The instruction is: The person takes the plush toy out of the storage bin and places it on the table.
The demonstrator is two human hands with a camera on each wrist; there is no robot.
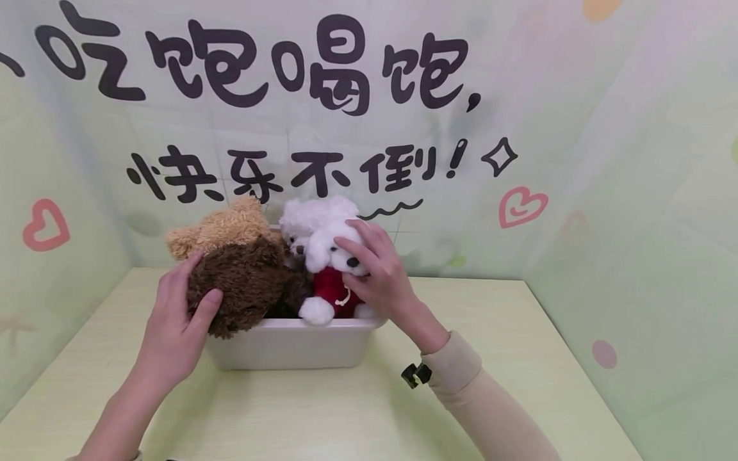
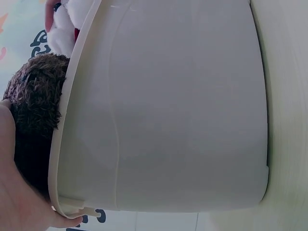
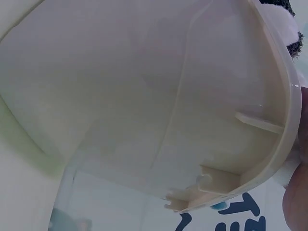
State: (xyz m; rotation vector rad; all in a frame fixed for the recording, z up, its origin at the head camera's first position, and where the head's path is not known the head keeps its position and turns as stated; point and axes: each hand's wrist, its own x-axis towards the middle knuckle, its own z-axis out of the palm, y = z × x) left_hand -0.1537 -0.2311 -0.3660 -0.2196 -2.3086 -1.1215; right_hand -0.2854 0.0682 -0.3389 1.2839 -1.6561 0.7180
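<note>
A white plastic bin [image 1: 294, 346] holds several plush toys that rise above its rim. My left hand [image 1: 175, 320] holds the near left side of a dark brown plush toy [image 1: 239, 285], thumb in front and fingers along its far side. In the left wrist view, the brown fur [image 2: 41, 89] bulges over the bin's edge. My right hand [image 1: 383, 275] grips a white plush dog in a red top [image 1: 331, 285], with fingers over its head and the thumb at its chest. One white paw [image 1: 317, 311] hangs over the front rim.
Behind the brown toy sits a tan plush toy [image 1: 230, 224], and a white plush bear [image 1: 314, 214] is behind the dog. The bin stands on a pale wooden table [image 1: 300, 416]. A printed backdrop [image 1: 450, 237] encloses the back and both sides.
</note>
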